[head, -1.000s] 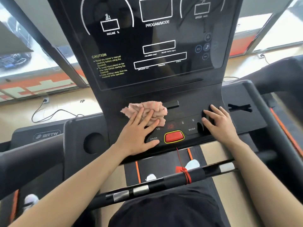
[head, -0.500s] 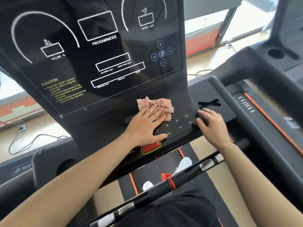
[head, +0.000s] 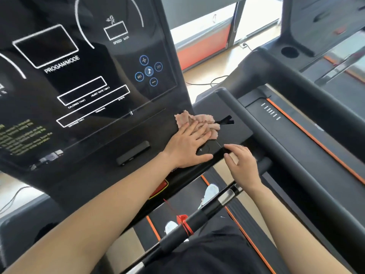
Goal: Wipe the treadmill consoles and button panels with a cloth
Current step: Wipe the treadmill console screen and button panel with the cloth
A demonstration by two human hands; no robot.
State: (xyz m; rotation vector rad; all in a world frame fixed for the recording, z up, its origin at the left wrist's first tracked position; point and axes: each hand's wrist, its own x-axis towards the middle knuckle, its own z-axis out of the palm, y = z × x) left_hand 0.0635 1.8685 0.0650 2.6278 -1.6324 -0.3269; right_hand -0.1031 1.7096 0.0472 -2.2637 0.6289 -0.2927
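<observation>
You are pressing your left hand [head: 187,148] flat on the cloth [head: 199,121]. Its fingers are straight and spread, the fingertips are lying over the near part of the cloth, and the palm is lying on the button panel [head: 237,134] itself. It is gripping nothing, only bearing down. A round plus button [head: 201,149] is showing in the gap between your thumb and forefinger.

Your right hand [head: 244,168] is resting just beside the left one at the panel's near right edge. Its fingers are loosely curved and holding nothing, and the tips are touching the edge.

The pink, crumpled cloth is sitting toward the far right of the panel, right at the foot of the console [head: 83,80] by its lower right corner. A cross-shaped slot [head: 226,120] is lying just to the cloth's right.

The console is standing dark above the panel, with white outlined boxes, the words SPEED and PROGAM/MODE, and a cluster of blue round icons [head: 149,71] near its right edge. Your left forearm is partly covering a red stop button [head: 161,187] at the panel's near edge.

Nearer to you, a black handlebar [head: 209,209] is crossing the view at a slant, with a red clip [head: 182,219] and cord on it. Two white shoes [head: 210,191] are showing on the belt below. A thick black side rail [head: 266,135] is running along the right, and beyond it another treadmill [head: 308,28] is standing with a round cup holder [head: 289,52].
</observation>
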